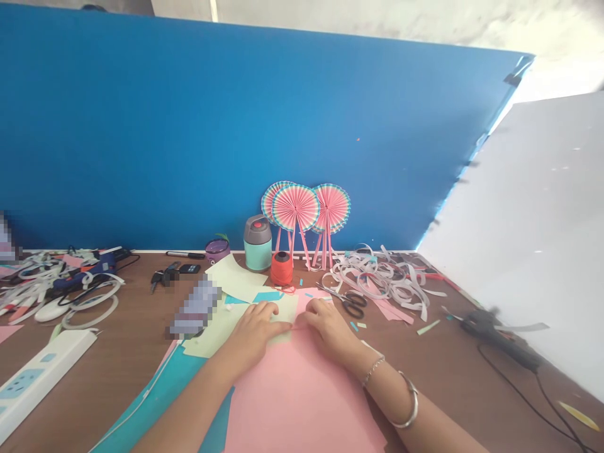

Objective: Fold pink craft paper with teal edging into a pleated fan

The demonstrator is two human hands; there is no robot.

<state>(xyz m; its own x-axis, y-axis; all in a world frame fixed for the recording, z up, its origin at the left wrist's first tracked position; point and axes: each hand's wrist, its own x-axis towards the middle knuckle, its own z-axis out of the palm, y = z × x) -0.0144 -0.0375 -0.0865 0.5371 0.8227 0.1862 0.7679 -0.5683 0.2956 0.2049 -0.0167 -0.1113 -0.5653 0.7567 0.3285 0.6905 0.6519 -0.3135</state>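
Over the pink paper in front of me, both my hands meet near its far edge. The curled fingers of my left hand are closed on that edge, its thumb pointing right. My right hand is bent over the same edge close by; its fingertips are partly hidden. Pale green paper lies under and beside my left hand, and blue paper is beneath the left forearm. A pair of scissors with black handles rests just beyond my right hand.
Pink pleated paper fans stand against the blue partition. Near them are a turquoise flask and a red thread spool. White paper strips lie right, beside a glue gun with a cord. A power strip is left.
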